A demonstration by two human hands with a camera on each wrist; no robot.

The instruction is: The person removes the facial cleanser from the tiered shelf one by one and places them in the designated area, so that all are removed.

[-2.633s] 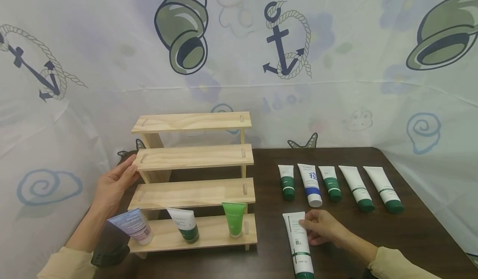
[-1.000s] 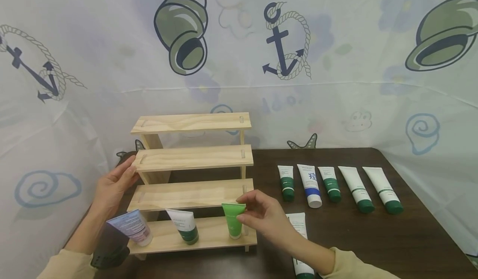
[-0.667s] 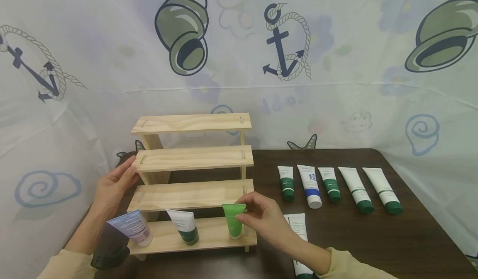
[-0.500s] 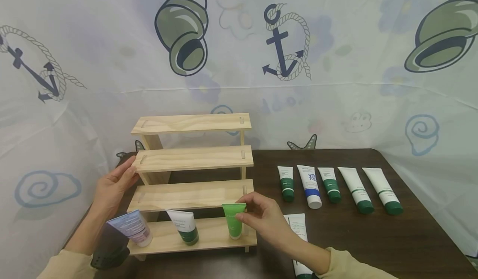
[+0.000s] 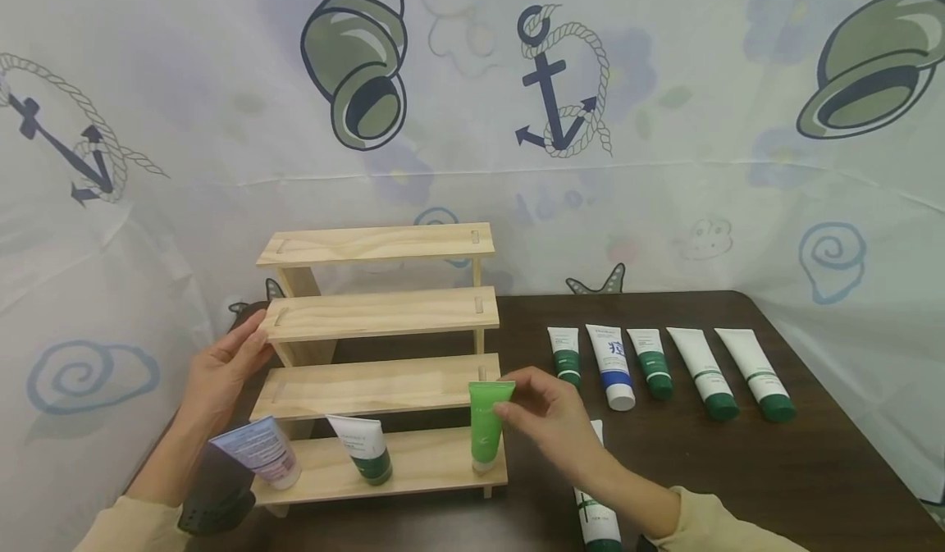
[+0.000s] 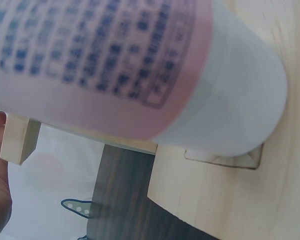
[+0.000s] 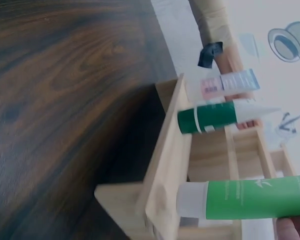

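Observation:
My right hand (image 5: 555, 421) pinches the upper part of a green squeeze tube (image 5: 487, 421) between thumb and fingers. This tube stands cap down at the right end of the bottom step of a wooden tiered rack (image 5: 380, 312). With thumb and fingers, my left hand (image 5: 225, 369) grips the left edge of the rack's second step from the top. On the bottom step also stand a white tube with a green cap (image 5: 362, 447) in the middle and a purple-pink tube (image 5: 262, 451) at the left end, which fills much of the left wrist view.
A large white tube (image 5: 596, 521) lies on the dark table (image 5: 701, 486), partly hidden by my right forearm. Behind it lies a row of several tubes, among them a blue-banded tube (image 5: 613, 367) and a green-capped tube (image 5: 760, 376). A printed curtain (image 5: 472, 84) hangs behind.
My right hand has left the large white tube on the table and taken hold of the green tube. The green tube has shifted right along the bottom step. My left hand stays put.

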